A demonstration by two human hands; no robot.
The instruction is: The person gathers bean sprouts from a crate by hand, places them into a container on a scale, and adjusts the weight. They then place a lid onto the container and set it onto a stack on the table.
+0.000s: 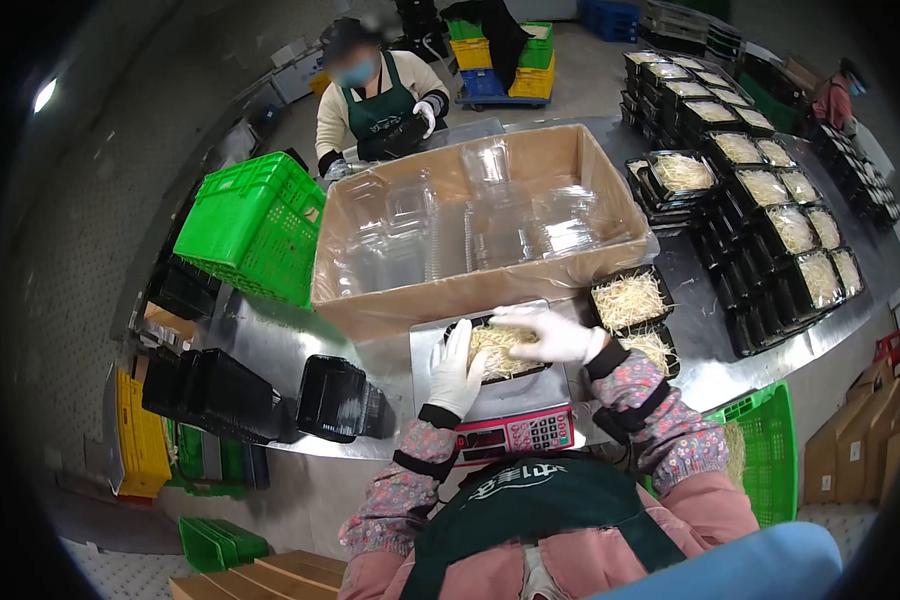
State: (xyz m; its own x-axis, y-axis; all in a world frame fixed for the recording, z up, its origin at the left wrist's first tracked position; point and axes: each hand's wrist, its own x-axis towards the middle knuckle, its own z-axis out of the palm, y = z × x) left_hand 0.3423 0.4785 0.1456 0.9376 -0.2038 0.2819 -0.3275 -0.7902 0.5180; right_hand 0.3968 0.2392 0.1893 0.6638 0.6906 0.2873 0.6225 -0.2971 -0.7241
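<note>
A black tray of bean sprouts [500,350] rests on the metal platform of a weighing scale [436,345], whose red keypad panel faces me. My left hand [456,375], in a white glove, lies along the tray's left side with its fingers stretched out. From the right, my right hand [555,335], also gloved, reaches across the sprouts with its fingers extended over the top. Neither hand is wrapped around anything. Two more filled trays [630,300] sit just right of the scale.
Behind the scale stands a large carton [450,300] of clear plastic lids [500,225]. Stacked empty black trays [335,398] are at left, near a green crate [255,225]. Filled trays [795,230] are piled at right. A co-worker [380,100] holds a black tray across the table.
</note>
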